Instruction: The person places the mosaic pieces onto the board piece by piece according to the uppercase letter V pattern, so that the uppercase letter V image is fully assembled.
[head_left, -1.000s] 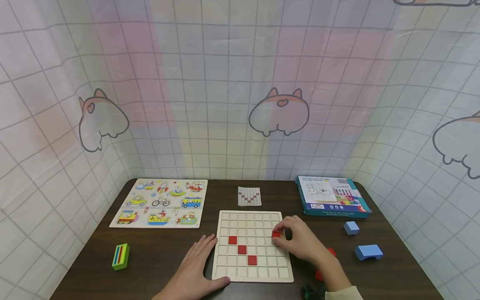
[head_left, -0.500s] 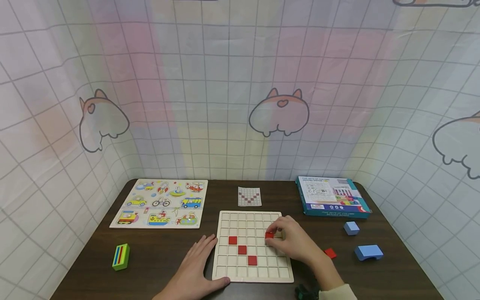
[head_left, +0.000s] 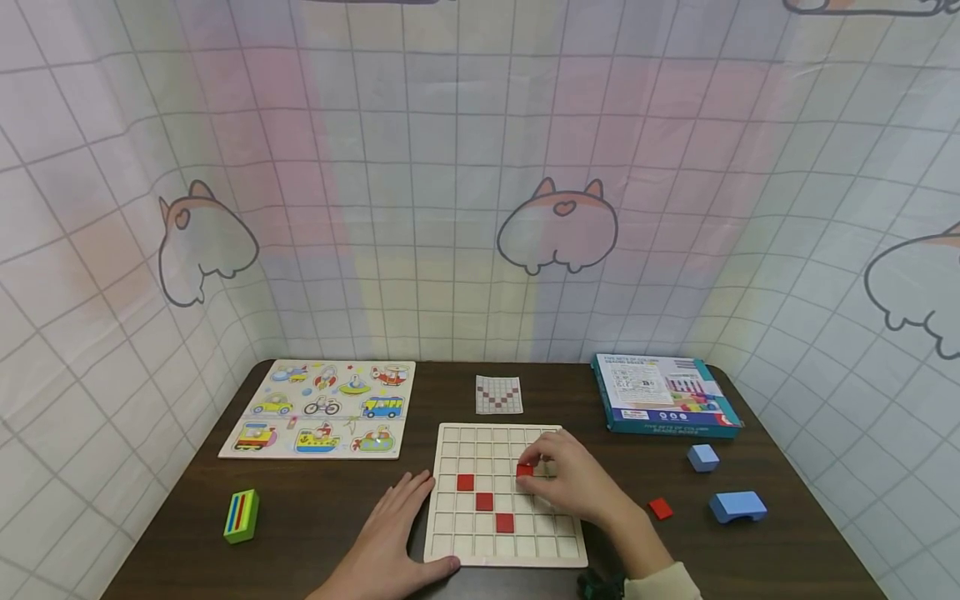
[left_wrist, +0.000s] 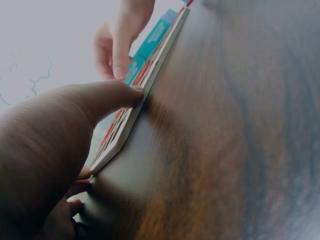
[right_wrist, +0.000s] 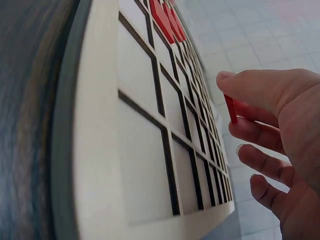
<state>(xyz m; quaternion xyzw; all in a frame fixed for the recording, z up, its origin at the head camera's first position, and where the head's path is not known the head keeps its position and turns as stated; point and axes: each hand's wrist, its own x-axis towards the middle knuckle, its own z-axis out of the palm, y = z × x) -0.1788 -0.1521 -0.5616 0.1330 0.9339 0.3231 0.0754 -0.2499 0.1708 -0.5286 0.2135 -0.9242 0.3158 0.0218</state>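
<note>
A pale wooden grid board point(head_left: 505, 556) lies on the dark table, with red square tiles in a slanting line of cells, such as one red tile point(head_left: 484, 502) near its middle. My right hand point(head_left: 573, 479) pinches another red tile point(right_wrist: 230, 109) between thumb and index finger, held above the board's right half; the right wrist view shows it apart from the surface. My left hand point(head_left: 386, 537) lies spread at the board's near left corner, fingers along the left side and thumb touching the near edge. In the left wrist view, the thumb point(left_wrist: 107, 97) rests against that edge.
A loose red tile point(head_left: 661, 508) lies right of the board, near a blue arch block point(head_left: 738, 506) and blue cube point(head_left: 703, 457). Behind are a pattern card point(head_left: 498, 395), a teal box point(head_left: 667, 395) and a picture puzzle point(head_left: 318, 408). A green striped block point(head_left: 242, 516) sits left.
My right hand has moved left over the board with the pinched red tile, uncovering the loose tile on the table. My left hand has stayed in place.
</note>
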